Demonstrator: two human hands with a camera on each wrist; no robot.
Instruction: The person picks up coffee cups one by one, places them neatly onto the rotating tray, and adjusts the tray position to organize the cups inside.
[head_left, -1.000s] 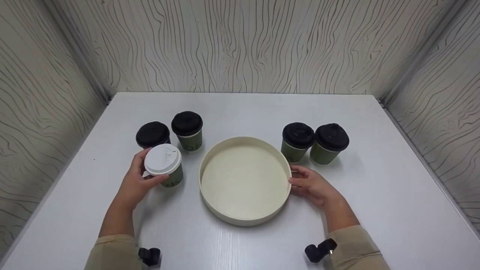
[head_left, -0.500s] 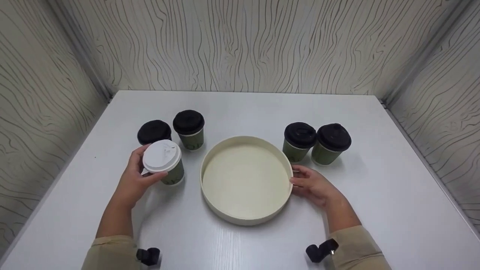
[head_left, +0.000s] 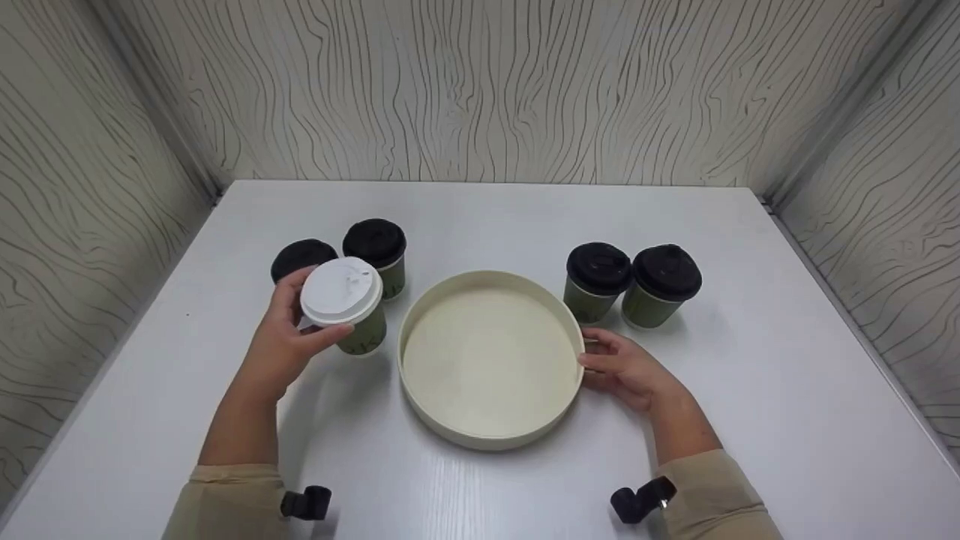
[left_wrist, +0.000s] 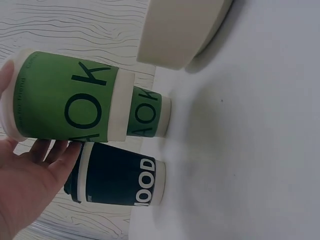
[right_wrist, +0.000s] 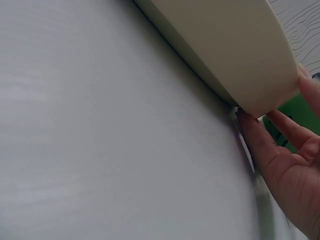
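and here's the left hand (head_left: pixel 285 341), fingers and thumb curled round the white-lidded cup (head_left: pixel 349 304), holding it close to upright and off the table (head_left: pixel 480 499), just left of the round tray (head_left: pixel 491 352)! at the tray's right edge, the right hand (head_left: pixel 626 371) grips the wall, a fingertip tucked low by the base.

how far along? early on, by the look of it: one cup is up, and all five are outside the tray. beyond its left side stand two, the dark cup (head_left: pixel 303 256) further out and the green cup (head_left: pixel 377 246) closer in; off its right side, the inner cup (head_left: pixel 597 279) sits near the rim with the outer cup (head_left: pixel 661 285) just beyond. four black lids there, none of those cups in hand.

now the lettering! the lifted cup shows "aok" in big dark capitals, with "friend" among the small print near its lid, the rest too faint. the green cup says "aok" too. the dark cup's pale letters end in "ood", the first one unclear. on the right-hand pair, no reading it.
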